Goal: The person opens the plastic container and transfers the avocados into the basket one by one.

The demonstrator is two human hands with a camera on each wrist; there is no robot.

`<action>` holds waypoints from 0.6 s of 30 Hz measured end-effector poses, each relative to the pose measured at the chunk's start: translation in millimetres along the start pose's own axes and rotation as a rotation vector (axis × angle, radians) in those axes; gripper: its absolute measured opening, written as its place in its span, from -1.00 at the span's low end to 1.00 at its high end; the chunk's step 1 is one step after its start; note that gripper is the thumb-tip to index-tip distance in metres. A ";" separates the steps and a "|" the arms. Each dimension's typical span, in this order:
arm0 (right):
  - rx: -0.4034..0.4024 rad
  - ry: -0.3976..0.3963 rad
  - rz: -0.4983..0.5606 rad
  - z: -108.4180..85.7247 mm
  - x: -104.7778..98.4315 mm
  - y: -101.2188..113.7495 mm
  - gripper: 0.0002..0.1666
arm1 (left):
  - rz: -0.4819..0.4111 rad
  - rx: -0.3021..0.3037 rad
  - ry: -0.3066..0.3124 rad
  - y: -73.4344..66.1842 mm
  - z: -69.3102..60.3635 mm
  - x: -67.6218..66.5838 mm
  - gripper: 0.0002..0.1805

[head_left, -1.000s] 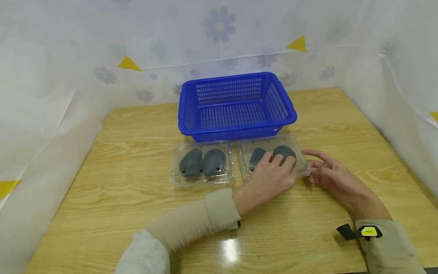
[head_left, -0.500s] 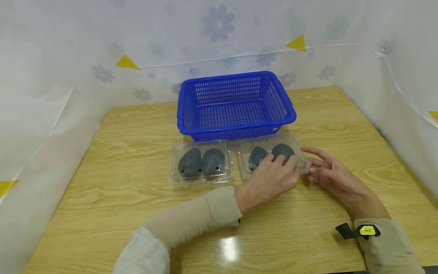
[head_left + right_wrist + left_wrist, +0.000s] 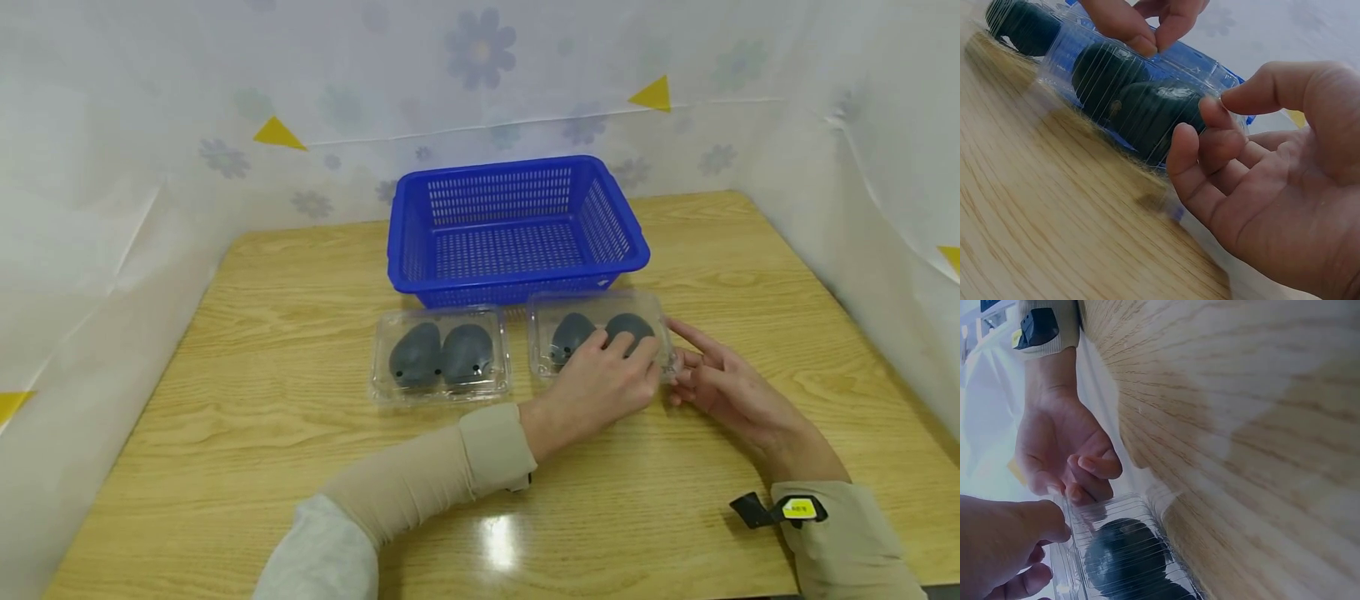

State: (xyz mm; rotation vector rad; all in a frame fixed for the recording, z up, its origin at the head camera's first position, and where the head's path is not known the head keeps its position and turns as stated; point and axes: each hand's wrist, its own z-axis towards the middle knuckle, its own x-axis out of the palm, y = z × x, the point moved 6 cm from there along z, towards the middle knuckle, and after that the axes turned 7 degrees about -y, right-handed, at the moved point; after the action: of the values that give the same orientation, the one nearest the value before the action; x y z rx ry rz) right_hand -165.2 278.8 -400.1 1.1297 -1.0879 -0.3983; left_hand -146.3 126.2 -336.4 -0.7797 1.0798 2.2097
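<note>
Clear plastic rectangular box (image 3: 597, 312), right of frame centre: I watch left hand (image 3: 611, 387) and right hand (image 3: 727, 392) pinch its edge; uneven pulling could spill the dark-green oval objects (image 3: 572, 335).

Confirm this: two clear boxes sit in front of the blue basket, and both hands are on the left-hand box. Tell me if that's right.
Not quite. The head view shows the left hand and right hand both on the right-hand box, not the left-hand box. The rest stands: both boxes sit in front of the blue basket.
</note>
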 end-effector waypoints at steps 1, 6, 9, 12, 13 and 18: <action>0.000 -0.007 -0.005 -0.1 0.0 0.1 -0.14 | 0.001 0.002 -0.003 -0.3 0.5 0.0 -0.50; -0.005 -0.028 -0.033 -0.8 0.7 0.1 -0.19 | 0.008 0.024 -0.012 -2.0 3.3 -1.1 -0.51; -0.019 -0.028 -0.045 -1.2 1.4 0.3 -0.25 | 0.023 0.053 -0.009 -4.2 5.0 0.0 -0.48; -0.031 -0.031 -0.043 -1.1 2.5 0.4 -0.27 | 0.015 0.059 -0.028 -5.1 5.7 0.5 -0.48; -0.034 -0.037 -0.044 -1.0 2.9 0.5 -0.27 | 0.005 0.051 -0.040 -4.7 5.7 0.1 -0.48; -0.034 -0.077 -0.114 -0.5 4.1 1.7 -0.27 | -0.018 -0.022 -0.074 0.3 4.3 -2.9 -0.52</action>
State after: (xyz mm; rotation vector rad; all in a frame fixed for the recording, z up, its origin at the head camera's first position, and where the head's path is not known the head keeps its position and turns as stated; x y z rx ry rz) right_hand -163.3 276.8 -396.6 1.1570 -1.0825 -0.5521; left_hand -145.6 128.9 -332.1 -0.7086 1.0110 2.2207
